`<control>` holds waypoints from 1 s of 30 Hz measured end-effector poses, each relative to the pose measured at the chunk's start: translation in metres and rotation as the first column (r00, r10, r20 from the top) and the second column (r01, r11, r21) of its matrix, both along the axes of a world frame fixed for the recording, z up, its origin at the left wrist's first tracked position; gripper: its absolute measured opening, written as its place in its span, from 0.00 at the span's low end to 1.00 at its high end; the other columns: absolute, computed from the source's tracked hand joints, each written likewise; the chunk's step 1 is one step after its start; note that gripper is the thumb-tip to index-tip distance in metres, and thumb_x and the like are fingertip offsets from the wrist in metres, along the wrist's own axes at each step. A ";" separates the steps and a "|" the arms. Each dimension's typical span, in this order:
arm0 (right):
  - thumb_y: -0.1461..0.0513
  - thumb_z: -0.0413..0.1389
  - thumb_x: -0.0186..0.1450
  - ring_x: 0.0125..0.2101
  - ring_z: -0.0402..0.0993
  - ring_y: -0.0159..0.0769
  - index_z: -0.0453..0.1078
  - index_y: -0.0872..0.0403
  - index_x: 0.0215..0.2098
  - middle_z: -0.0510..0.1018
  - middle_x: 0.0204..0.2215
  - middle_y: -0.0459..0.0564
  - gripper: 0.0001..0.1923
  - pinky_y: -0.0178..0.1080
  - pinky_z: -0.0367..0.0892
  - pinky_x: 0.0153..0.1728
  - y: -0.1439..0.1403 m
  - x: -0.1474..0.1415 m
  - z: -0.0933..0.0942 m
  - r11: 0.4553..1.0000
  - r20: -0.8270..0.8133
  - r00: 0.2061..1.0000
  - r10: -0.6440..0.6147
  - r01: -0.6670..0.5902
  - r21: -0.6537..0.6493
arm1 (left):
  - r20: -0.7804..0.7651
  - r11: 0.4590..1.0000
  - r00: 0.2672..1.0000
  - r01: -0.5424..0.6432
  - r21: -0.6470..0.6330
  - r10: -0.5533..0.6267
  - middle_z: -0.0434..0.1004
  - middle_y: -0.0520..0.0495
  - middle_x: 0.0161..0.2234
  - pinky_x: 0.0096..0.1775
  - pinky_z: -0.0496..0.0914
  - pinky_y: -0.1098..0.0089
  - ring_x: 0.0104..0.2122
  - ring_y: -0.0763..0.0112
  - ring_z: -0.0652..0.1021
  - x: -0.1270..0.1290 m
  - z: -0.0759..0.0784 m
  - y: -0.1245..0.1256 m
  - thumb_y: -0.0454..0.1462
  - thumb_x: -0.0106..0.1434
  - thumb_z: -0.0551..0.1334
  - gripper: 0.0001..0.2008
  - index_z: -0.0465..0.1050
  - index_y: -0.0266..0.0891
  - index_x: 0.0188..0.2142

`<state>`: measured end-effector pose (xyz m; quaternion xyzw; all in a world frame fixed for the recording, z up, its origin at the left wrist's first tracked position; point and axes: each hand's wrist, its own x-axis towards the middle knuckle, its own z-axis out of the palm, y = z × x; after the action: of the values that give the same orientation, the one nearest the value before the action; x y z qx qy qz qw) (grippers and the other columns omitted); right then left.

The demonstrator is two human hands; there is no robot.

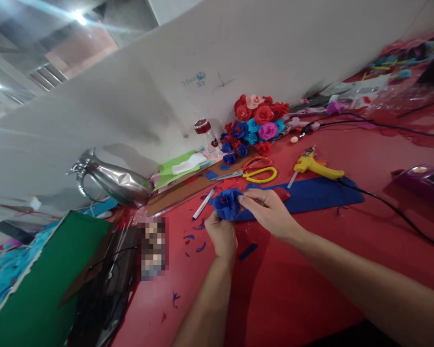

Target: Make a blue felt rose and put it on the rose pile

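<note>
Remotely, I am gripping the blue, rose-shaped, paper-like flower point(226, 204) from below with the closed left hand point(222, 237), over the smooth red desk point(296, 279); the right hand point(269, 210) is pinching its edge, ideally pressing lightly.

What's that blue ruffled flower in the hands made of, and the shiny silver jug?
The blue ruffled flower looks matte, perhaps crepe paper or felt, judging by its dull, curled petals. The silver handled jug seems polished metal: it shows bright, mirror-like reflections.
</note>
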<state>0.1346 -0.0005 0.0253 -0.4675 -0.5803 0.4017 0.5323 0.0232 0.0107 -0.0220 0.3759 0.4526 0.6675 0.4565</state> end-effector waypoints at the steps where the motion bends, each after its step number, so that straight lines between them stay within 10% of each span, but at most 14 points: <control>1: 0.56 0.49 0.62 0.24 0.60 0.31 0.62 0.54 0.19 0.65 0.19 0.44 0.16 0.35 0.57 0.27 -0.001 0.000 0.000 1.000 0.022 1.000 -0.003 0.003 0.013 | -0.004 1.000 1.000 -0.003 0.000 0.003 0.74 0.54 0.20 0.30 0.68 0.74 0.24 0.76 0.71 0.000 0.001 0.000 0.37 0.46 0.69 0.06 0.75 0.37 0.21; 16: 0.69 0.46 0.58 0.26 0.64 0.33 0.65 0.54 0.22 0.67 0.22 0.47 0.11 0.35 0.58 0.29 -0.002 0.000 -0.004 0.966 0.264 0.963 -0.051 -0.019 0.257 | -0.062 1.000 0.998 -0.009 0.002 0.009 0.74 0.55 0.19 0.30 0.69 0.73 0.20 0.78 0.67 -0.002 0.010 -0.006 0.34 0.46 0.67 0.03 0.76 0.37 0.19; 30: 0.60 0.54 0.55 0.30 0.74 0.35 0.73 0.53 0.29 0.79 0.27 0.48 0.08 0.39 0.69 0.35 0.011 -0.001 -0.016 0.996 -0.136 0.990 -0.030 0.017 -0.092 | 0.164 0.978 0.980 0.139 -0.157 -0.112 0.76 0.52 0.21 0.26 0.68 0.75 0.19 0.78 0.74 -0.003 0.013 0.001 0.38 0.43 0.72 0.10 0.77 0.34 0.25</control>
<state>0.1337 0.0109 0.0094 -0.4691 -0.5181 0.4524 0.5540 0.0206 0.0118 -0.0089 0.3111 0.4456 0.6239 0.5615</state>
